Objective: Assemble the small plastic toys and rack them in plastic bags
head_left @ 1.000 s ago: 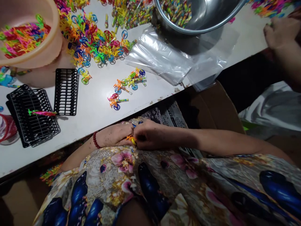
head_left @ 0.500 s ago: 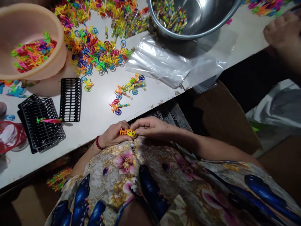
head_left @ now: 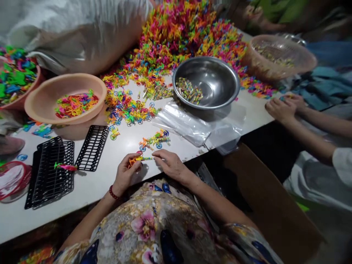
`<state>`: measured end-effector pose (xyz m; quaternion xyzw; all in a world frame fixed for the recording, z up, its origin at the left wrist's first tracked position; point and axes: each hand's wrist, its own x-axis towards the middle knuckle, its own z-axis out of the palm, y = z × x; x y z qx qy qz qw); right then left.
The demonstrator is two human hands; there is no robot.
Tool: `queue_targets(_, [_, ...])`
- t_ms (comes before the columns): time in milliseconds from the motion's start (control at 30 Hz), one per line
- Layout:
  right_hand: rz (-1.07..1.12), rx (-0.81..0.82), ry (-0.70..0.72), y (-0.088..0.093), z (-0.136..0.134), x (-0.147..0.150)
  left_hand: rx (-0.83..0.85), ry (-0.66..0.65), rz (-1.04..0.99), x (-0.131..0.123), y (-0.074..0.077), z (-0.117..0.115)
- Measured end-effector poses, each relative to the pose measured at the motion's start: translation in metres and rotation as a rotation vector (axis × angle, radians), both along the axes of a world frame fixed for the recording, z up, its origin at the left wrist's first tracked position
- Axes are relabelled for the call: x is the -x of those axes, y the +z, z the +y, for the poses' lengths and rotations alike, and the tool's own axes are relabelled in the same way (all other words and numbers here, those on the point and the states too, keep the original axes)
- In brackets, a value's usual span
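My left hand [head_left: 127,170], a dark red beaded bracelet at its wrist, pinches a small orange and yellow plastic toy bicycle [head_left: 133,161] low over the table. Just right of it is a thin patterned tube [head_left: 147,158]; whether it joins this toy or lies behind it is unclear. My right hand [head_left: 169,165] has its fingers stretched out and apart, tips close to the tube's end. Whether they touch it, I cannot tell. Beyond the hands lie toy bicycles with tubes [head_left: 160,139], and a red wheel [head_left: 139,153] is partly hidden by my left hand.
A steel bowl [head_left: 233,79] holds patterned tubes, with clear plastic bags [head_left: 189,126] before it. Colourful toy parts [head_left: 176,40] are heaped behind. A peach basin [head_left: 35,106] and black plastic grids [head_left: 52,183] are at left. A co-worker's hands [head_left: 283,107] rest at the right edge.
Both hands have moved from my lap forward over the table edge, the left carrying the toy bicycle. My right hand has come away from it. The view has tilted up, showing more of the table.
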<state>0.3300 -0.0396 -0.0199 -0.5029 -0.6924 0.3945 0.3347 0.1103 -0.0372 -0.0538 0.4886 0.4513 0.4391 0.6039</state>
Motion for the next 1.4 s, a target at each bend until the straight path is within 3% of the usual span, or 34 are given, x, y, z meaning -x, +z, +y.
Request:
queue_targets(233, [-0.348, -0.170, -0.098, -0.010, 0.095, -0.026, 0.149, 0.110, -0.142, -0.003, 0.004, 0.048])
queue_targets(500, [-0.875, -0.162, -0.173, -0.010, 0.192, -0.049, 0.211, 0.278, -0.392, -0.001, -0.016, 0.071])
queue_targets(667, [-0.958, -0.053, -0.134, -0.017, 0.244, -0.041, 0.254, 0.307, -0.455, 0.004, -0.026, 0.078])
queue_targets(833, [-0.970, 0.017, -0.139, -0.026, 0.267, -0.030, 0.278, 0.320, -0.481, 0.010, -0.030, 0.082])
queue_targets(967, [-0.758, -0.160, -0.309, -0.023, 0.257, -0.029, 0.272, 0.317, -0.492, 0.012, -0.027, 0.079])
queue_targets(1100, [-0.291, -0.351, -0.427, -0.018, 0.203, -0.015, 0.289, 0.270, -0.540, 0.012, -0.026, 0.076])
queue_targets(1267, [0.143, 0.009, -0.254, -0.024, 0.098, 0.026, 0.278, 0.257, -0.444, 0.006, -0.021, 0.069])
queue_targets(1400, [0.247, -0.034, -0.112, -0.030, 0.047, 0.054, 0.246, 0.289, -0.252, -0.001, -0.011, 0.059])
